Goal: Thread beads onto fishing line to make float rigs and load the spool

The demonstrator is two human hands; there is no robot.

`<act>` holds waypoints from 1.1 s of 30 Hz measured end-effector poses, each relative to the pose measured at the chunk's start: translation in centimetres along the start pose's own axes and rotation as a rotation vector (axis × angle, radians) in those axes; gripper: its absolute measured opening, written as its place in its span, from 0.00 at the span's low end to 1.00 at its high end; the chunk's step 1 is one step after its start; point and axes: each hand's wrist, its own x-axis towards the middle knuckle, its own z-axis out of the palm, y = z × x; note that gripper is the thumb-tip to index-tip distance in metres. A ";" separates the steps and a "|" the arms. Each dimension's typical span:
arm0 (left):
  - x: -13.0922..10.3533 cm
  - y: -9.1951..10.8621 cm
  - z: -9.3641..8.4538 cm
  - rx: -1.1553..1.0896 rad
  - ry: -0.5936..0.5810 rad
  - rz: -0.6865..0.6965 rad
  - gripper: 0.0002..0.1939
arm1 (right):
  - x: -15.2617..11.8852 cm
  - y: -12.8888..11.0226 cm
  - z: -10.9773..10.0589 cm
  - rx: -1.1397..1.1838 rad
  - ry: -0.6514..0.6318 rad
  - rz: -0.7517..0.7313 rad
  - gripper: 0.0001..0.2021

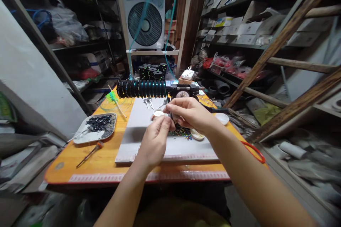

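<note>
My left hand (157,136) is closed in a pinch over the white board (133,133), thumb against the fingers. Close beside it, my right hand (190,111) also pinches, its fingertips nearly meeting those of the left. A fine thread (166,96) runs down from the row of black spools (142,88) to the right fingertips. Whatever the left fingers hold is too small to make out. Just behind the hands stands a small white cup (158,113). Multicoloured beads (183,133) lie partly hidden under the right hand, next to a small round dish (197,134).
A white tray (92,136) with dark pieces and a brush-like tool (90,154) lie on the left of the orange table (64,165). More spools (153,71) and a box fan (145,23) stand behind. A wooden ladder (279,56) leans at right.
</note>
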 end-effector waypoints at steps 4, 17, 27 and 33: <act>-2.8 -0.7 0.5 -0.249 -0.094 -0.176 0.17 | -0.1 1.3 0.2 0.147 -0.063 0.080 0.12; -7.4 -1.7 0.4 -0.912 -0.206 -0.477 0.18 | -0.6 2.4 0.4 0.343 -0.121 0.106 0.10; -8.2 -2.2 0.4 -1.008 -0.315 -0.441 0.21 | -0.6 2.6 0.3 0.336 -0.109 0.106 0.11; -8.3 -2.5 0.5 -1.002 -0.310 -0.464 0.21 | -0.6 2.7 0.2 0.317 -0.107 0.092 0.11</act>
